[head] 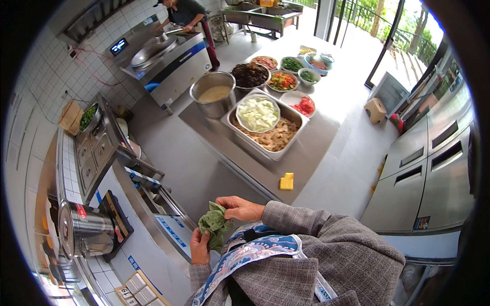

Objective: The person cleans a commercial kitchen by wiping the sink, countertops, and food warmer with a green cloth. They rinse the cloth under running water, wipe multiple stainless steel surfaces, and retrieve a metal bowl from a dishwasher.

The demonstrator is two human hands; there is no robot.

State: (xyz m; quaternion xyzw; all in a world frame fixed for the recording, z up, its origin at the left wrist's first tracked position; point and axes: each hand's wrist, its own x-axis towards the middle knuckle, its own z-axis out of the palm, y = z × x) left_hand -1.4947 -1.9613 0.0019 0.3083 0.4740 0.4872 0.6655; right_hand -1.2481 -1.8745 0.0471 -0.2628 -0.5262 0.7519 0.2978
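A crumpled green cloth (215, 223) is held between both hands in front of the patterned apron. My left hand (200, 244) grips its lower left side, thumb on top. My right hand (242, 209) pinches the upper right part, fingers bent over it. Beyond the hands, a yellow sponge (286, 181) lies near the corner of the steel table (264, 174). Farther back on that table stands a deep steel tray (270, 153) of sliced pale brown food, with a bowl of cut pale green vegetable (258, 113) resting on it.
Around the tray stand a steel pot (213, 109), a bowl of dark food (249, 75) and several bowls of cut ingredients. A lidded pot (86, 229) is on the left counter. Another person (187, 15) works at the wok stove (172, 57). Steel cabinets (417, 172) stand at right, near a small stool (375, 111).
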